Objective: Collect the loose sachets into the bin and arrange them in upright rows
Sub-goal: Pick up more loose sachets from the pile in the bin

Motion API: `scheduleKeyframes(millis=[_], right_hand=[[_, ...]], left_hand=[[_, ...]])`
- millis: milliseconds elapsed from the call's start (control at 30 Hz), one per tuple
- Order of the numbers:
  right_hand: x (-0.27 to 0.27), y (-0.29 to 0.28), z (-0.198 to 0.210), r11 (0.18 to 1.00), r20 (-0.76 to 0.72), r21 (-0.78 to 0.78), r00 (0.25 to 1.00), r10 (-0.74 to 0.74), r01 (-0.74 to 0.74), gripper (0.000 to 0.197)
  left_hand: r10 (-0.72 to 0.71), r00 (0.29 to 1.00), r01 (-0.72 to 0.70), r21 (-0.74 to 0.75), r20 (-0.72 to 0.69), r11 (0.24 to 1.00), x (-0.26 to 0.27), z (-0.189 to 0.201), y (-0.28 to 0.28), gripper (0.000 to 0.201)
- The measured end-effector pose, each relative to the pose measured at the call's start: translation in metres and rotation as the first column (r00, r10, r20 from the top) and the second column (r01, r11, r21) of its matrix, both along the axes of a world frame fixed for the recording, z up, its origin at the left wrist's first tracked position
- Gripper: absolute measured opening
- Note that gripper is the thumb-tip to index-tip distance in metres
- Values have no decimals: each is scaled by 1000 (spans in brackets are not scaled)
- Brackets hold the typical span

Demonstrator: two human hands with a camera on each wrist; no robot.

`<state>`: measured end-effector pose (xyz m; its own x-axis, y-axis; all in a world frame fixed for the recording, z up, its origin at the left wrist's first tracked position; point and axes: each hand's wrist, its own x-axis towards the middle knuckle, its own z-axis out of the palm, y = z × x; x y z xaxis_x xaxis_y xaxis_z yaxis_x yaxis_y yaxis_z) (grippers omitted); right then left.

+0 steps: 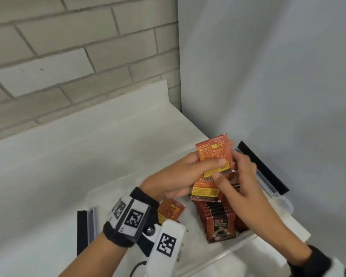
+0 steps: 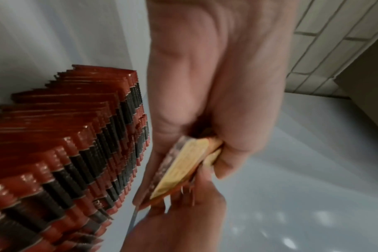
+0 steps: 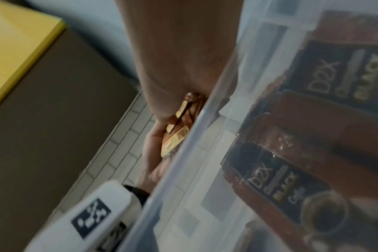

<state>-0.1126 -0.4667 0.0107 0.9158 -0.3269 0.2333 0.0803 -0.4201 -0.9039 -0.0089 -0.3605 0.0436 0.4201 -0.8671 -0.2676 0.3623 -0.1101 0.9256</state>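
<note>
Over the clear plastic bin (image 1: pixel 276 188), my left hand (image 1: pixel 208 164) grips a small stack of red-orange sachets (image 1: pixel 214 154), thumb across their printed backs. From the right side my right hand (image 1: pixel 231 169) pinches the same stack, its thumb on the lower sachets. In the left wrist view the held sachets (image 2: pixel 183 163) show edge-on between both hands. Upright rows of red and black sachets (image 1: pixel 218 216) stand in the bin below. One loose sachet (image 1: pixel 171 210) lies flat by my left wrist.
The bin sits on a white counter (image 1: pixel 68 156) in a corner, with a brick wall (image 1: pixel 68 47) behind and a grey panel (image 1: pixel 268 76) on the right. Black clip handles (image 1: pixel 262 166) jut from both ends of the bin. A yellow-edged box (image 3: pixel 22 42) shows in the right wrist view.
</note>
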Motion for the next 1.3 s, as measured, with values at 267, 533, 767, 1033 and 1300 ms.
scheduleKeyframes(millis=[267,533,767,1033,1300], right_hand=[[3,-5,-6,801,169,-596,968,187,-51,108],[6,-10,-9,790,193,-611,959,209,-50,81],[3,-13,-7,870,194,-483,957,215,-97,53],[1,-13,-4,919,224,-388,960,167,-69,71],[-4,-11,-1,968,205,-241,970,126,-75,92]], left_hand=[[-55,997,54,32,55,998,-16,-2,-4,29],[-227,968,223,45,107,974,-12,2,5,30],[-323,934,305,-127,-154,944,-6,2,16,49],[-302,917,256,-197,-261,946,0,-2,15,42],[-325,913,277,-209,-247,938,3,-6,16,43]])
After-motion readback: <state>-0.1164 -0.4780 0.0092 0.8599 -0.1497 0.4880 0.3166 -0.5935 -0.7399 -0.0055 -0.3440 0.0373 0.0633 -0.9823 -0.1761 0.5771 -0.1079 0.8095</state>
